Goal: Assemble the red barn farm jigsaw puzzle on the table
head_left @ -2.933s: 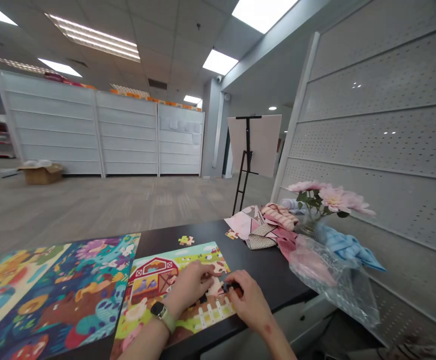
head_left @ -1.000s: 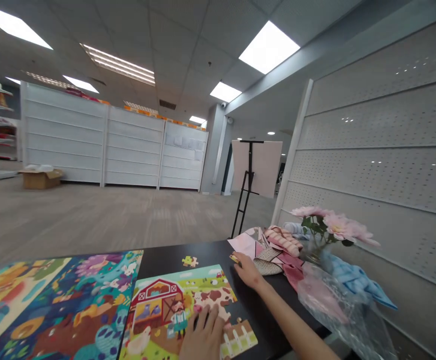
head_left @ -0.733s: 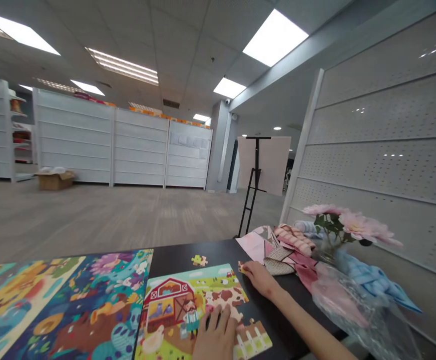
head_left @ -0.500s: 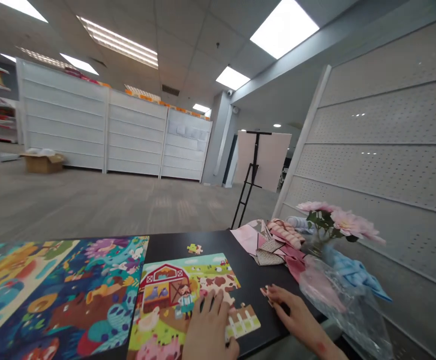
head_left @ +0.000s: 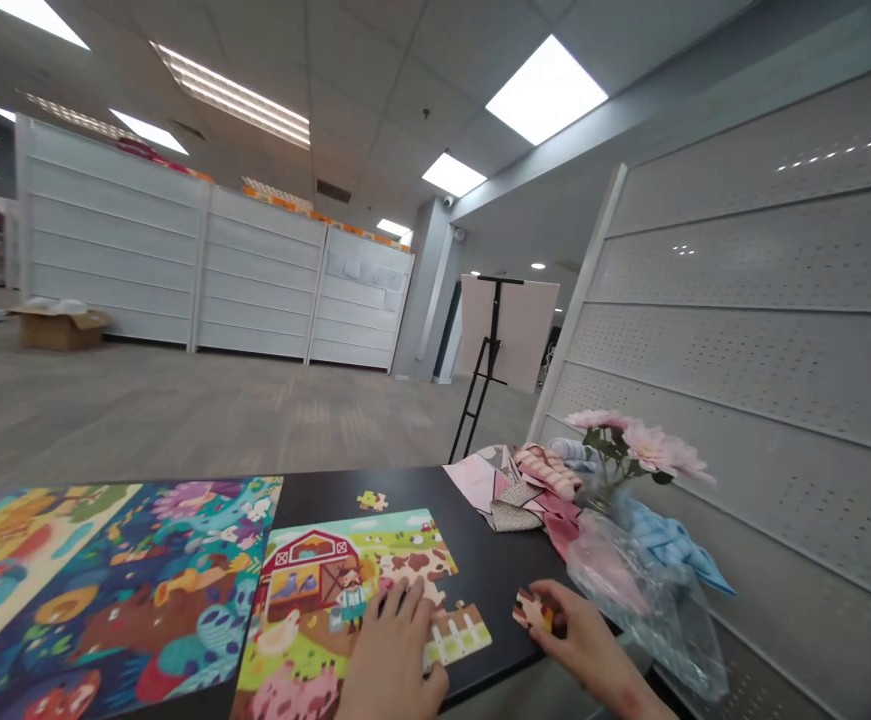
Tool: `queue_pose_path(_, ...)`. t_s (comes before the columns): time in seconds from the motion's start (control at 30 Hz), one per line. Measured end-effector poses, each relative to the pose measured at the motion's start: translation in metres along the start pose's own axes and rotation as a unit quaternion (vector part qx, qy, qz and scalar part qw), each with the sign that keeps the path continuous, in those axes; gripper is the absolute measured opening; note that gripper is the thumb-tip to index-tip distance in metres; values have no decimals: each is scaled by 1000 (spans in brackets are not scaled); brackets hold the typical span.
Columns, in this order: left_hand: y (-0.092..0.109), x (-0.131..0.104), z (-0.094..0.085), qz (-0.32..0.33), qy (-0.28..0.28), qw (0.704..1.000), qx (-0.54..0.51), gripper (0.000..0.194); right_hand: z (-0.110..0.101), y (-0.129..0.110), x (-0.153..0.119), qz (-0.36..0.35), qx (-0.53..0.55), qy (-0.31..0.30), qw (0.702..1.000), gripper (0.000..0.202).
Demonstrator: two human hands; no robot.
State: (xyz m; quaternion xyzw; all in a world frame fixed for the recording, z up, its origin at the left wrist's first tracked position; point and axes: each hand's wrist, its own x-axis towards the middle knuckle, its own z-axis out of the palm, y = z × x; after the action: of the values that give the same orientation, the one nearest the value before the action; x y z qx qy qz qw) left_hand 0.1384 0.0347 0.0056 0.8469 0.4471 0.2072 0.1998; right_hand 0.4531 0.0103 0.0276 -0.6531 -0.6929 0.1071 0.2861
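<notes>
A farm jigsaw puzzle (head_left: pixel 307 600) with a red barn, a cow and a white fence lies on the black table (head_left: pixel 412 489). Gaps show along its right side. My left hand (head_left: pixel 397 640) rests flat on it, fingers spread, covering part of the picture. To the right of the puzzle, my right hand (head_left: pixel 574 635) pinches a brown and white puzzle piece (head_left: pixel 529 608) between thumb and fingers, apart from the puzzle. Beyond the puzzle's top edge sits a loose yellow-green and pink piece (head_left: pixel 373 500).
Two other colourful puzzle pictures, a dark blue one (head_left: pixel 172 590) and a yellow one (head_left: pixel 22 550), lie at the left. Folded fabrics (head_left: pixel 514 495), pink flowers (head_left: pixel 652 445) and a clear plastic bag (head_left: pixel 652 610) stand at the right, beside a perforated panel (head_left: pixel 765 350).
My right hand has turned and raised the piece, so more of its printed face shows. The left hand stays on the puzzle. The whole view has shifted slightly.
</notes>
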Motion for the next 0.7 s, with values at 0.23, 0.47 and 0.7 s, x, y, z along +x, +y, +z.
queue_pose_path(0.23,0,8,-6,-9,-33,999,12,63,31,-72,42,-172,63,-80,980,21)
queue_pose_path(0.47,-1,13,-10,-22,-69,997,-1,67,58,-61,51,-199,118,-87,969,24)
queue_pose_path(0.7,0,10,-9,-18,-56,998,-5,63,63,-45,48,-186,82,9,979,21)
